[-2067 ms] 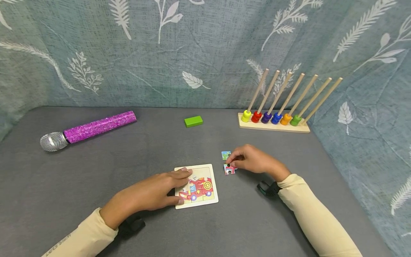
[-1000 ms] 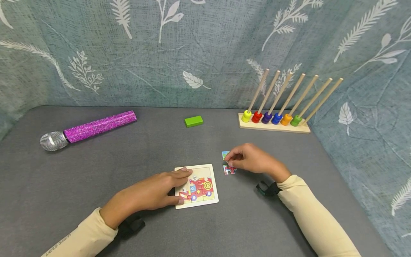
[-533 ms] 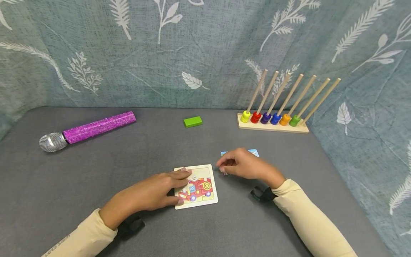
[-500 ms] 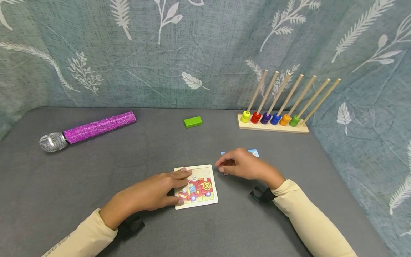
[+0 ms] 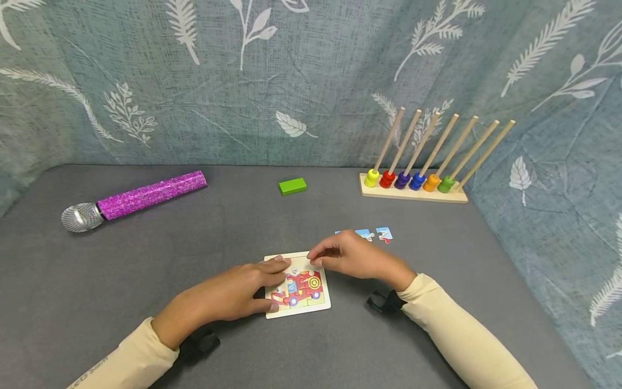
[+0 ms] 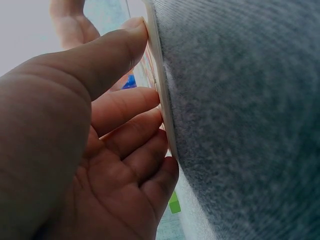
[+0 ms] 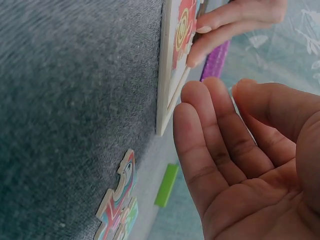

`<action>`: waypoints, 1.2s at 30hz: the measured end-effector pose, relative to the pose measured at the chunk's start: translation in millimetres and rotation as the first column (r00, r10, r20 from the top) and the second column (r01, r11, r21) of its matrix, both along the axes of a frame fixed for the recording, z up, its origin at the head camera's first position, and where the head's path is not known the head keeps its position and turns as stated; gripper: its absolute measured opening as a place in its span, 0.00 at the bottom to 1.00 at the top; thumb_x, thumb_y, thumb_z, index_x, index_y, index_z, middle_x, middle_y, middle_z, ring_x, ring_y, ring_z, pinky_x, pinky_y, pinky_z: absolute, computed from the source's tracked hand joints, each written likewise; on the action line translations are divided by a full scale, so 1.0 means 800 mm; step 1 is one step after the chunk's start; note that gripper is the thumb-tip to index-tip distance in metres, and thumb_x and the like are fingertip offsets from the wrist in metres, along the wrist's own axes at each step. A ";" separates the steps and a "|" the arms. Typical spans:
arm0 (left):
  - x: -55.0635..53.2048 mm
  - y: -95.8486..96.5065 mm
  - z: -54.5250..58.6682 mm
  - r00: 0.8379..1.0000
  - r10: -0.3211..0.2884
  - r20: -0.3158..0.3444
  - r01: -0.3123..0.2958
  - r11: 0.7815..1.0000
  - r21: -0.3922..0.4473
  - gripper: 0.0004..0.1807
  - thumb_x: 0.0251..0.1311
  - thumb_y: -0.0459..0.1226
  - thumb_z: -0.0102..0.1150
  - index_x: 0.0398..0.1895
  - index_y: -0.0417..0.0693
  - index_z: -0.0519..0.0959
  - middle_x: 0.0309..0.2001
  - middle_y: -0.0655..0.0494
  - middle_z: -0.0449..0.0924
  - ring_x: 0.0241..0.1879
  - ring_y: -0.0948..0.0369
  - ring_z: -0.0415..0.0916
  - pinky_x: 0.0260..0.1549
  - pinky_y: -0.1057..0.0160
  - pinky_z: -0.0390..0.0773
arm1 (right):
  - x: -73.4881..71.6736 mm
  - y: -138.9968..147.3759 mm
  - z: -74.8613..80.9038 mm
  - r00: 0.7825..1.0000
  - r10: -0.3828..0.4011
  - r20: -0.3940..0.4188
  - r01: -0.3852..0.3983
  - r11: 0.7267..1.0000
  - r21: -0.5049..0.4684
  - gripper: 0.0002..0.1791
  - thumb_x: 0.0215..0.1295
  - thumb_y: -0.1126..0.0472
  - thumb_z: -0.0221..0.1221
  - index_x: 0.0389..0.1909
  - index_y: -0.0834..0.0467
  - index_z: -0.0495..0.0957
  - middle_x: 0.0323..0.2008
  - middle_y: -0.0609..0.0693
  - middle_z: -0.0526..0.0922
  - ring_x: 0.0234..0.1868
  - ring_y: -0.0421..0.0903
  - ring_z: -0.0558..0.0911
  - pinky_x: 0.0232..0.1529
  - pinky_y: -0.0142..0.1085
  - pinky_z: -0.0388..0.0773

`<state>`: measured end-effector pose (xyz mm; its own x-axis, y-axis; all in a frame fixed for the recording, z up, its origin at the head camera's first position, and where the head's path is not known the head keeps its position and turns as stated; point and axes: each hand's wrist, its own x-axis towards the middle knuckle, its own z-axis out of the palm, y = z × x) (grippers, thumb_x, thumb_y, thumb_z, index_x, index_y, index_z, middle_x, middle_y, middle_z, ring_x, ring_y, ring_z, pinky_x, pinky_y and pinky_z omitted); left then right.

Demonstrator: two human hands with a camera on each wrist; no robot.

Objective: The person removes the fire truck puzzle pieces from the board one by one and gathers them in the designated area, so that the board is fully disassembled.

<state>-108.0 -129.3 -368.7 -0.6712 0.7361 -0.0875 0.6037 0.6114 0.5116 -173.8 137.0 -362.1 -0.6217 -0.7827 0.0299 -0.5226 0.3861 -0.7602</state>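
Observation:
A wooden jigsaw puzzle board (image 5: 311, 309) lies on the table, its picture a red vehicle with several pieces fitted. My left hand (image 5: 243, 286) rests on its left side, fingers extended and fingertips pressing along the frame, as the left wrist view also shows. Over the board's upper right corner is my right hand (image 5: 359, 256), thumb and fingertips drawn together in a pinch on a small puzzle piece, mostly hidden by the fingers. Loose puzzle pieces (image 7: 117, 200) lie to the right of the board; a blue piece (image 5: 384, 233) shows beyond the right hand.
Toward the back, a green block (image 5: 292, 186) lies in the middle. A microphone with a glittery purple handle (image 5: 153, 194) is at the left. A wooden peg stand (image 5: 413, 194) with coloured beads is at the right, before a leaf-patterned cloth (image 5: 214, 97).
My right hand has moved left from the loose pieces to the board's upper right corner, uncovering blue pieces behind it. The left hand has stayed on the board.

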 end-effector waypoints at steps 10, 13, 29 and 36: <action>-0.001 -0.002 -0.001 1.000 0.009 0.023 -0.009 1.000 0.004 0.30 0.63 0.43 0.64 0.65 0.41 0.72 0.72 0.48 0.60 0.69 0.49 0.59 0.61 0.45 0.65 | -0.002 -0.008 -0.003 0.998 0.025 0.052 -0.024 1.000 -0.014 0.09 0.66 0.68 0.59 0.44 0.63 0.84 0.41 0.47 0.86 0.39 0.35 0.81 0.41 0.33 0.80; -0.001 -0.002 -0.002 1.000 0.012 0.028 -0.012 1.000 0.006 0.30 0.63 0.43 0.64 0.65 0.40 0.72 0.72 0.48 0.60 0.69 0.48 0.59 0.61 0.45 0.65 | -0.002 -0.012 -0.006 0.996 0.038 0.075 -0.037 0.999 -0.020 0.09 0.66 0.69 0.59 0.44 0.63 0.84 0.41 0.49 0.86 0.39 0.35 0.81 0.42 0.33 0.80; -0.001 -0.002 -0.009 1.000 0.017 -0.007 -0.017 0.999 0.036 0.32 0.62 0.43 0.65 0.66 0.38 0.70 0.71 0.48 0.62 0.69 0.49 0.59 0.62 0.45 0.64 | 0.001 -0.019 -0.015 0.985 0.086 0.150 -0.080 0.996 -0.043 0.12 0.66 0.71 0.58 0.48 0.66 0.81 0.42 0.52 0.85 0.42 0.38 0.81 0.47 0.32 0.79; -0.001 -0.002 -0.010 1.000 0.015 -0.015 -0.014 0.999 0.044 0.32 0.61 0.43 0.65 0.66 0.38 0.70 0.71 0.47 0.62 0.69 0.49 0.59 0.62 0.45 0.64 | 0.000 -0.020 -0.016 0.982 0.112 0.150 -0.109 0.994 -0.025 0.13 0.65 0.72 0.58 0.49 0.65 0.81 0.43 0.51 0.84 0.41 0.37 0.80 0.46 0.32 0.79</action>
